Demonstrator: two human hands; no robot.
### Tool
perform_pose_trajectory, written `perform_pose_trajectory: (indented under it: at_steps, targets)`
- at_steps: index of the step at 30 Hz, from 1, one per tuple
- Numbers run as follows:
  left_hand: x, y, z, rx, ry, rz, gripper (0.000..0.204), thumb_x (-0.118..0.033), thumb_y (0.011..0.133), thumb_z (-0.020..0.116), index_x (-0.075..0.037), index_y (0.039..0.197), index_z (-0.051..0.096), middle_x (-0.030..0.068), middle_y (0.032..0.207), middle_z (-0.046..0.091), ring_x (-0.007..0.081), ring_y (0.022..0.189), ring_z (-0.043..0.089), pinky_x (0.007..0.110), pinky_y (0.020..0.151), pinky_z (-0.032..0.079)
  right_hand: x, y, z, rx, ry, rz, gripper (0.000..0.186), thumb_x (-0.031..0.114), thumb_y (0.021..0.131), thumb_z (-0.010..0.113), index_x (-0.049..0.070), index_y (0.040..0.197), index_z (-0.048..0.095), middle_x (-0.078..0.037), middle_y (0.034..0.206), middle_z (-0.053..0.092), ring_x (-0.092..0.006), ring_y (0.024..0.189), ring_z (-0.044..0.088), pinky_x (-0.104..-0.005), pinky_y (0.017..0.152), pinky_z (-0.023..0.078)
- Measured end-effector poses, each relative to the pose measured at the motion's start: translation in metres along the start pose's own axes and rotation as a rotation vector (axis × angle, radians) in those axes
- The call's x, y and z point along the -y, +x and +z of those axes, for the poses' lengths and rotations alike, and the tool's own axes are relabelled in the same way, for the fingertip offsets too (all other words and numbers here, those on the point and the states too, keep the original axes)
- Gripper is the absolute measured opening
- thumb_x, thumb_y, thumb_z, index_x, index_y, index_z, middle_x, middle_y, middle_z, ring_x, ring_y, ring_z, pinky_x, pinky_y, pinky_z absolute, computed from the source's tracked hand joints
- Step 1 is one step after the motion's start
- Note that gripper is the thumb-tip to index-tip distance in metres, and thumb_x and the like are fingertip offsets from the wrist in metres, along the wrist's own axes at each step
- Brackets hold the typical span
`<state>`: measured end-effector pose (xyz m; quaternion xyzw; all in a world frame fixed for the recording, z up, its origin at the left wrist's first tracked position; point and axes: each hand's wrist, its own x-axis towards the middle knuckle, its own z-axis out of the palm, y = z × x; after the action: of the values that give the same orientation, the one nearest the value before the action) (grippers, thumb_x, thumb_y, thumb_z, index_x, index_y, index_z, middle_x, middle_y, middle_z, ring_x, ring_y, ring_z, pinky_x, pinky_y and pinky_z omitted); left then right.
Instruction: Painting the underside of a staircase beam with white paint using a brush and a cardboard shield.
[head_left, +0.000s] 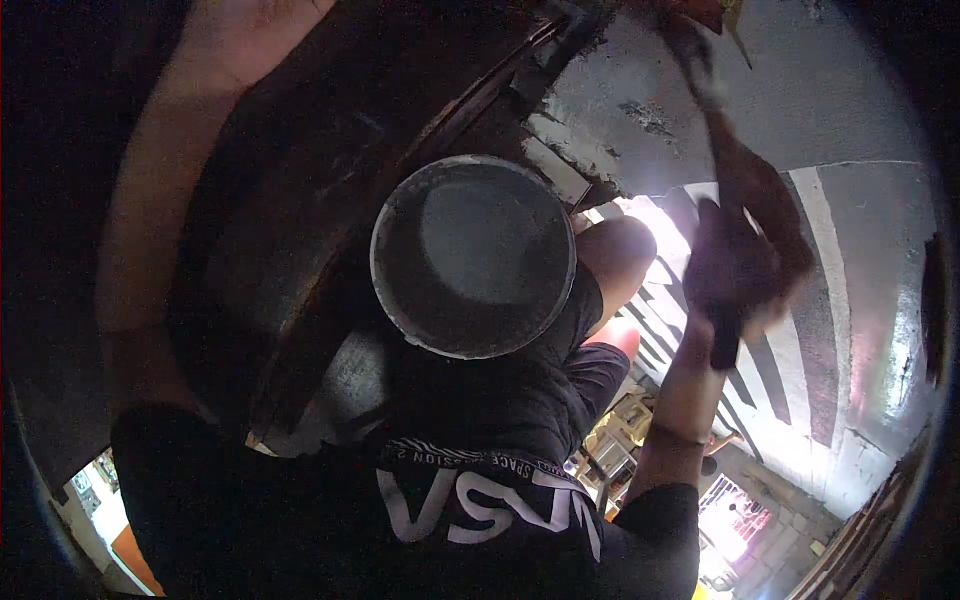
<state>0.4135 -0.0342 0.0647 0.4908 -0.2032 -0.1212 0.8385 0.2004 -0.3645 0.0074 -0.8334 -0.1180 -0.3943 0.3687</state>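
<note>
Blurred right hand, fingers curled round a short dark handle!
A steady wrist should help; left hand cropped, fingers can't tell.

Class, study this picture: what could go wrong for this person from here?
The open bucket appears close to a bare knee, so a shift of that leg might jolt or tip it.

The right hand is blurred but seems closed around a dark handle; with a patchy grey surface apparently near, a slip might scrape the knuckles.
</note>
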Motion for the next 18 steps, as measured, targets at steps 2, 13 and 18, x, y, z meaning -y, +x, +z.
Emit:
perform_pose_trajectory:
  at_steps: [2,13,18]
  targets:
    - [0.003,0.001,0.001,0.058,0.025,0.019,0.032,-0.026,0.105,0.052,0.001,0.121,0.059,0.0136,0.107,0.067,0.0249,0.097,0.066,0.041,0.091,0.056,0.014,-0.003,-0.013,0.022,-0.254,-0.216,0.036,-0.004,0.077,0.078,-0.009,0.112,0.068,-0.023,0.123,0.068,-0.0264,0.112,0.069,-0.0361,0.091,0.059]
    - [0.027,-0.001,-0.003,0.059,-0.127,-0.123,0.027,-0.019,0.101,0.055,0.000,0.119,0.061,0.0127,0.108,0.068,0.0251,0.095,0.066,0.043,0.089,0.054,-0.079,-0.068,0.015,0.513,-0.090,-0.030,0.042,0.005,0.078,0.080,0.012,0.118,0.071,-0.013,0.125,0.064,-0.0324,0.119,0.062,-0.0444,0.092,0.058]
    - [0.044,-0.001,-0.024,0.204,-0.243,-0.096,0.020,-0.015,0.099,0.056,-0.004,0.110,0.068,0.0100,0.115,0.070,0.0260,0.094,0.067,0.044,0.090,0.053,-0.064,-0.052,0.004,0.381,-0.219,-0.030,0.040,0.008,0.075,0.079,0.012,0.113,0.070,-0.013,0.129,0.063,-0.0350,0.116,0.066,-0.0415,0.089,0.061]
